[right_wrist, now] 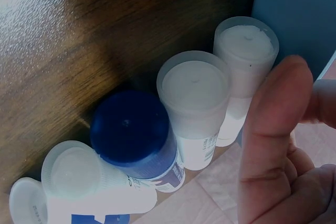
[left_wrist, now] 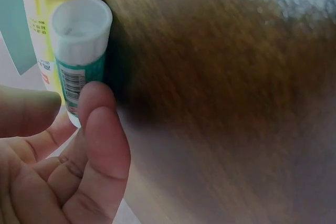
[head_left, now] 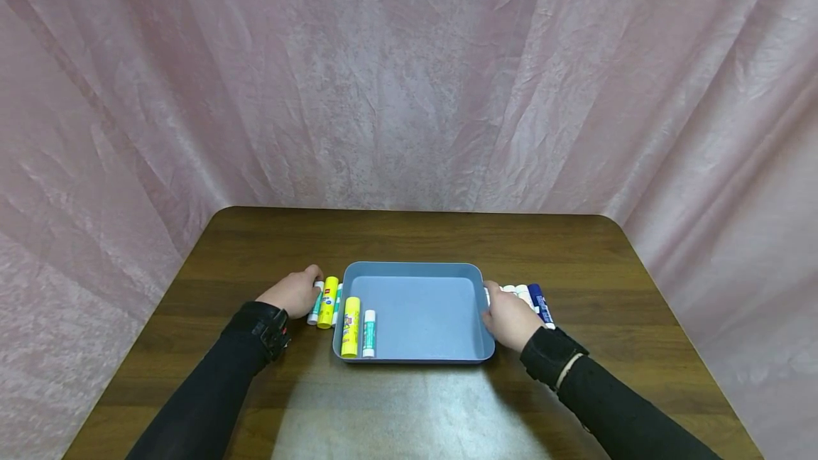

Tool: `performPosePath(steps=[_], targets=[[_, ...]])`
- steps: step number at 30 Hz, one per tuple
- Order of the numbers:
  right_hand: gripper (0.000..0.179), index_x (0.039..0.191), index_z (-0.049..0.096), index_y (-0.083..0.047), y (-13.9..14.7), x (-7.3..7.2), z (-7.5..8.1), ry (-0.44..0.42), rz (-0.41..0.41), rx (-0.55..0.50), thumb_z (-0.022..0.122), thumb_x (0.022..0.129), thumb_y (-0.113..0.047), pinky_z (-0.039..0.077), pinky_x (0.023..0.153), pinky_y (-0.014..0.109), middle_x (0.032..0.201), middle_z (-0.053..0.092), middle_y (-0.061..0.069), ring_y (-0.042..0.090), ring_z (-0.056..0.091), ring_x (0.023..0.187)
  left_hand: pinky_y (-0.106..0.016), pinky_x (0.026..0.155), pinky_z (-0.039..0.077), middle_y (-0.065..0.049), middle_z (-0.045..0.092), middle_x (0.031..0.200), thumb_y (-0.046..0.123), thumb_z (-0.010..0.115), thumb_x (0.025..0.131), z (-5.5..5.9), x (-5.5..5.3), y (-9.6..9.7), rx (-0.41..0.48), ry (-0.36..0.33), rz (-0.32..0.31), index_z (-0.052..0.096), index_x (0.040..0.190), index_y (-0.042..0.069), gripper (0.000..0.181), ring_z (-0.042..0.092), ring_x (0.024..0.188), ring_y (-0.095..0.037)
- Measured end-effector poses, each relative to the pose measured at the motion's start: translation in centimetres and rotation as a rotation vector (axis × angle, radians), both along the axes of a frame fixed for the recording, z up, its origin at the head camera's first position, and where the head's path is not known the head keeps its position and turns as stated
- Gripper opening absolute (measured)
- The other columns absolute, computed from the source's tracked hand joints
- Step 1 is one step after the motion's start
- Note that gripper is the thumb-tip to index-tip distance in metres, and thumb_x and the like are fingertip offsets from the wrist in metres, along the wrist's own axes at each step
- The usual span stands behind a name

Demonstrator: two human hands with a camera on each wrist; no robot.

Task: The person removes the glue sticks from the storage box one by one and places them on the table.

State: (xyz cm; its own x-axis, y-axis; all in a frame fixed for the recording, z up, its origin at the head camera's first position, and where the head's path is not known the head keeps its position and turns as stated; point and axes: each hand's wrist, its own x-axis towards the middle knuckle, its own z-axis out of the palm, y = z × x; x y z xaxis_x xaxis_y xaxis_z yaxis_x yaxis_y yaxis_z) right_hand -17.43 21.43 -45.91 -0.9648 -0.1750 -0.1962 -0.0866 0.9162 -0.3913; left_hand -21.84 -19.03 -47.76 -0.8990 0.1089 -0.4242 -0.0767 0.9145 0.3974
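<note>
My left hand is left of the blue-grey tray. In the left wrist view, its thumb and fingertips pinch a green-and-white glue stick. Beside that stick lie a yellow glue stick and another green-and-white one, against the tray's left side. My right hand is at the tray's right edge. In the right wrist view, its fingers lie alongside the nearest white glue stick, with nothing visible between them. Inside the tray are a yellow glue stick and a green-and-white one.
To the right of the tray lies a row of white glue sticks with a blue-capped one among them. Everything rests on a brown wooden table. A pink curtain hangs behind it.
</note>
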Motion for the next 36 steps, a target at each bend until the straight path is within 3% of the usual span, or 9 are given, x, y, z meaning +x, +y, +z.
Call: performPosePath(steps=[8,22,36], targets=[[0.058,0.147,0.041,0.005,0.0,0.09,0.01,0.0,-0.002,-0.006,0.066,0.098,-0.012,0.057,0.065,0.033,0.087,0.07,0.012,0.017,0.063,0.067,-0.036,0.074,0.046,-0.015,0.064,0.119,0.023,0.049,0.107,0.36,0.33,0.23,-0.011,0.009,-0.004,0.045,0.142,0.005,0.04,0.059,0.09,-0.024],[0.059,0.147,0.041,0.005,-0.1,0.18,-0.04,0.003,-0.004,0.0,0.066,0.098,-0.012,0.061,0.074,0.04,0.094,0.072,0.015,0.017,0.064,0.07,-0.039,0.079,0.047,-0.017,0.064,0.124,0.023,0.049,0.107,0.72,0.57,0.38,-0.031,0.025,-0.008,0.045,0.143,0.004,0.041,0.059,0.092,-0.025],[0.058,0.148,0.04,0.006,-0.19,0.36,0.03,0.0,-0.006,-0.003,0.066,0.098,-0.011,0.056,0.061,0.031,0.085,0.07,0.012,0.016,0.061,0.064,-0.04,0.08,0.047,-0.018,0.063,0.127,0.024,0.049,0.107,0.63,0.58,0.14,-0.043,0.035,-0.018,0.044,0.144,0.005,0.041,0.059,0.093,-0.025]])
